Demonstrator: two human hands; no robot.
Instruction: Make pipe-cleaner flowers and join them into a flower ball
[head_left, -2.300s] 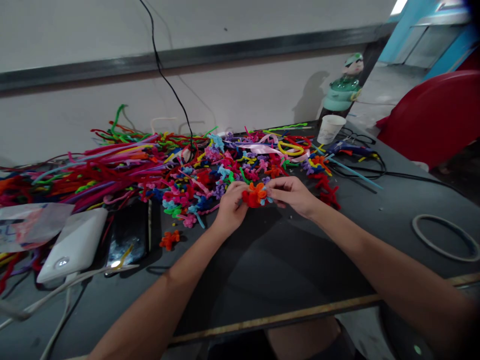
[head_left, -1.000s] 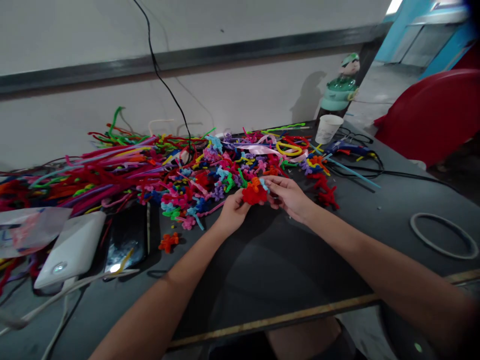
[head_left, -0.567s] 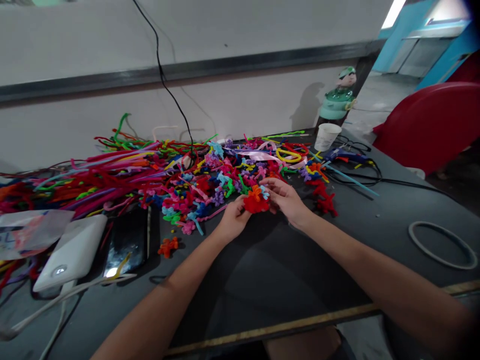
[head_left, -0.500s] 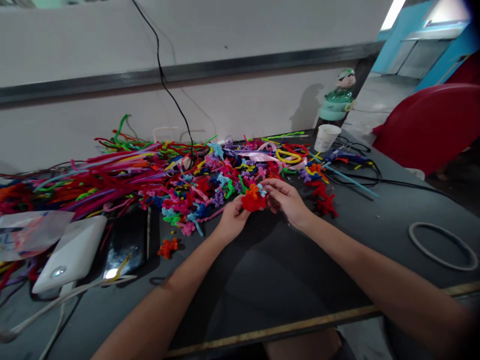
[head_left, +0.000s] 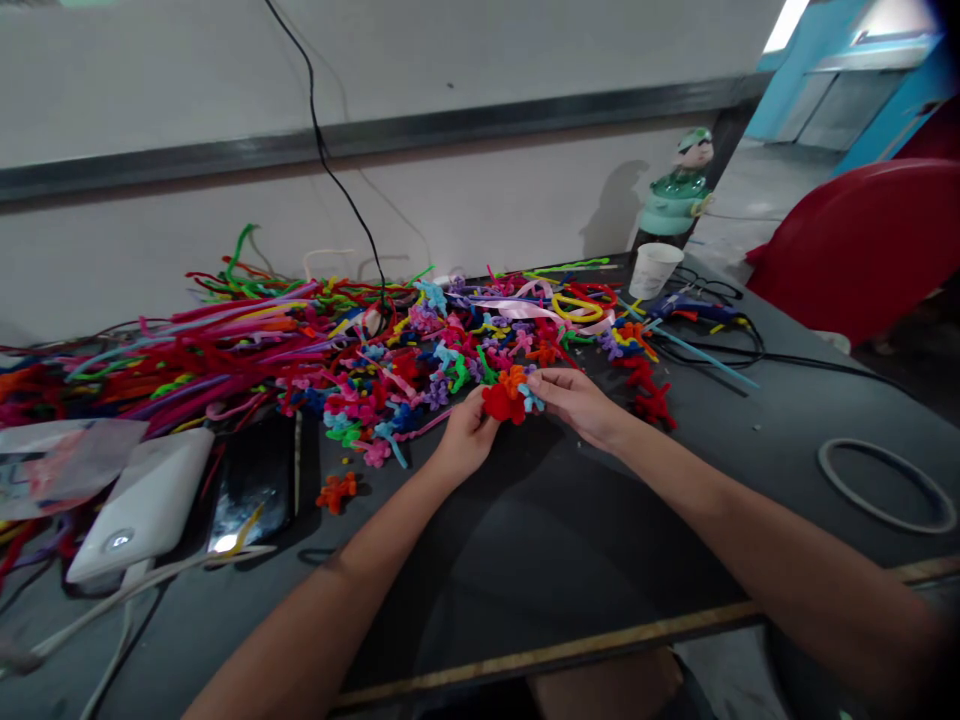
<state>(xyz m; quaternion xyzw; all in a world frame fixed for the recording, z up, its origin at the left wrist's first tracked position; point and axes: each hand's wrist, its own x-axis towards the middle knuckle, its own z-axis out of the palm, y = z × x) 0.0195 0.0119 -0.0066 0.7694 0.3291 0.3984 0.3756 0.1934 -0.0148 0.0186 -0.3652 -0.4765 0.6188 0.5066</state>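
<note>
My left hand [head_left: 466, 437] is closed on a red pipe-cleaner flower [head_left: 501, 402], held above the front of the dark table. An orange pipe-cleaner flower [head_left: 514, 379] sits against its upper right side. My right hand [head_left: 576, 402] pinches a light blue pipe-cleaner flower [head_left: 532, 392] that touches the orange one; whether they are fastened together I cannot tell. Just behind both hands lies a heap of small coloured pipe-cleaner flowers [head_left: 420, 385]. One loose orange flower [head_left: 337, 492] rests on the table left of my left forearm.
Long pipe cleaners [head_left: 217, 350] are piled at the back left. A white power bank [head_left: 142, 505] and a dark phone [head_left: 255, 485] lie at left with cables. At right are a paper cup [head_left: 655, 271], a blue glue gun [head_left: 694, 308], red flowers [head_left: 651, 395] and a grey ring [head_left: 885, 486].
My right hand's fingers have closed on the light blue flower and turned it lower at the red flower's right side. My left hand has stayed nearly still.
</note>
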